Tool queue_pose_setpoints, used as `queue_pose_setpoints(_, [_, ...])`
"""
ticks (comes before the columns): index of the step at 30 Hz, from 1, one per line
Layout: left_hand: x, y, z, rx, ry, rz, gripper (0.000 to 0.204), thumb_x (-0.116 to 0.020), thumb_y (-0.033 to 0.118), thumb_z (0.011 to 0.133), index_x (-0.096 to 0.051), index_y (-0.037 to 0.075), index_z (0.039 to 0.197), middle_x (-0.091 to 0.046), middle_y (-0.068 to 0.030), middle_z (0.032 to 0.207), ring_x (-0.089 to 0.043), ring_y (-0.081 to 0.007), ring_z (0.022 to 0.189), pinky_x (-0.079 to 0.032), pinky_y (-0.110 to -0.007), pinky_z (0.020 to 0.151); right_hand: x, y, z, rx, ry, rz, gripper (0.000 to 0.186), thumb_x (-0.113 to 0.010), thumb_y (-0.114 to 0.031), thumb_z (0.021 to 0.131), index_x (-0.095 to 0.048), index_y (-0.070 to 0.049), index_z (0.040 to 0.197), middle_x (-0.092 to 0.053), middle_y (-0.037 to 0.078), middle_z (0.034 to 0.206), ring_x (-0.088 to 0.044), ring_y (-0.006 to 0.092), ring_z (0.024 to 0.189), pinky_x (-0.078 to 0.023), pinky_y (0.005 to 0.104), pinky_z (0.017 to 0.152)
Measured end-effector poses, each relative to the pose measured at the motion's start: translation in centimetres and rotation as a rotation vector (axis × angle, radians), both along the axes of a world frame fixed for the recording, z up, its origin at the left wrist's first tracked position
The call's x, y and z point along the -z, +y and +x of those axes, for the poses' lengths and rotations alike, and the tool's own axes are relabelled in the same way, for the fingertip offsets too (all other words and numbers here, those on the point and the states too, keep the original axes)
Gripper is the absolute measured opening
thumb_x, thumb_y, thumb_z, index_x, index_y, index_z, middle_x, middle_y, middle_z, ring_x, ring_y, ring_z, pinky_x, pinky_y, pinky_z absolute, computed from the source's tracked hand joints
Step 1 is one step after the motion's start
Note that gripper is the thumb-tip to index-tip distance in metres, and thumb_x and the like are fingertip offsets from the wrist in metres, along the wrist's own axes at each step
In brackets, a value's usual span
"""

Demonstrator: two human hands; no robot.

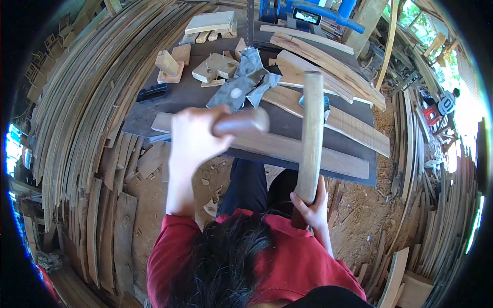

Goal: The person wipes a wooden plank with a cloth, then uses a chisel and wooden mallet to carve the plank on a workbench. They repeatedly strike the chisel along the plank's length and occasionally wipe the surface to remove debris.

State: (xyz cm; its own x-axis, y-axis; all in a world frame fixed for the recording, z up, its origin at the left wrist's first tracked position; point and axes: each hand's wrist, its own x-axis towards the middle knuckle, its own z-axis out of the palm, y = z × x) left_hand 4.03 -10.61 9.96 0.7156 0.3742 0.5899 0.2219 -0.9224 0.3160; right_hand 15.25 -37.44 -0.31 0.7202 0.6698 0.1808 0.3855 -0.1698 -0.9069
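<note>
Plainly, both hands are occupied. A brown rod [240, 122] is gripped in the left hand [194, 134], which is raised over the near left part of the desk [149, 115]; the rod is pointed rightward, and its round end is blurred. Whether the desk is touched by it cannot be told. By the right hand [311, 206] the lower end of a pale, slightly curved slat [311, 133] is grasped, with the thumb laid across it; the slat is held nearly upright in front of the desk, and a board [339, 161] on the near edge is partly hidden by it.

Behind the rod, a crumpled grey cloth [236, 93] is spread at the middle of the desk. Pale blocks [218, 66] are scattered to its left, and a black object [152, 92] is placed near the left edge. On the right, several planks [328, 69] are laid slantwise, some overlapped.

At the far side, a thin upright blade [250, 23] is seen beside blue machinery [336, 18]. Long timber [97, 87] is piled on the left, and the ground [354, 220] is strewn with wood scraps.
</note>
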Motion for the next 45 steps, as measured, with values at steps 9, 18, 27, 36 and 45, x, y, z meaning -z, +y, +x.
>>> queue_pose_setpoints(9, [0.9,-12.2,8.1,0.609,0.132,-0.009,0.031,-0.07,0.038,0.067,-0.053,0.014,0.079,-0.06,-0.0043,0.063,-0.063,-0.0247,0.055,-0.048,-0.038,0.048,2.9,-7.5,1.1,0.33,0.117,0.152,0.05,-0.073,-0.013,0.072,-0.049,0.0,0.113,-0.061,0.01,0.09,-0.057,0.0149,0.077,-0.048,0.0321,0.07])
queue_pose_setpoints(18, [3.9,-17.3,13.1,0.659,0.244,0.086,0.045,-0.071,0.046,0.066,-0.056,0.007,0.081,-0.062,-0.0095,0.071,-0.065,-0.0276,0.062,-0.051,-0.038,0.053,4.4,-15.2,3.4,0.814,0.052,0.312,0.073,-0.071,-0.009,0.076,-0.03,-0.002,0.135,-0.055,0.014,0.103,-0.058,0.0223,0.079,-0.049,0.0367,0.071])
queue_pose_setpoints(27, [4.6,-16.7,14.2,0.531,0.267,0.006,0.038,-0.071,0.043,0.066,-0.059,0.007,0.074,-0.065,-0.0085,0.071,-0.066,-0.0273,0.068,-0.053,-0.038,0.06,2.9,-16.1,0.9,0.284,0.43,0.401,0.069,-0.074,-0.005,0.068,-0.035,-0.003,0.124,-0.058,0.013,0.09,-0.06,0.0217,0.075,-0.051,0.0353,0.064])
queue_pose_setpoints(36, [4.7,-15.4,13.7,0.485,0.275,-0.029,0.035,-0.071,0.042,0.065,-0.061,0.01,0.072,-0.064,-0.0069,0.069,-0.066,-0.0267,0.068,-0.053,-0.039,0.061,2.6,-14.3,0.7,0.345,0.462,0.358,0.073,-0.073,-0.007,0.069,-0.032,-0.004,0.129,-0.057,0.012,0.09,-0.058,0.0191,0.075,-0.051,0.0328,0.065])
queue_pose_setpoints(45, [4.6,-12.6,12.8,0.427,0.237,-0.018,0.031,-0.07,0.041,0.065,-0.061,0.012,0.071,-0.064,-0.0054,0.068,-0.066,-0.0262,0.067,-0.052,-0.038,0.061,1.8,-12.7,0.9,0.472,0.456,0.473,0.072,-0.072,-0.004,0.07,-0.03,-0.004,0.128,-0.058,0.012,0.089,-0.059,0.0202,0.074,-0.051,0.0334,0.063])
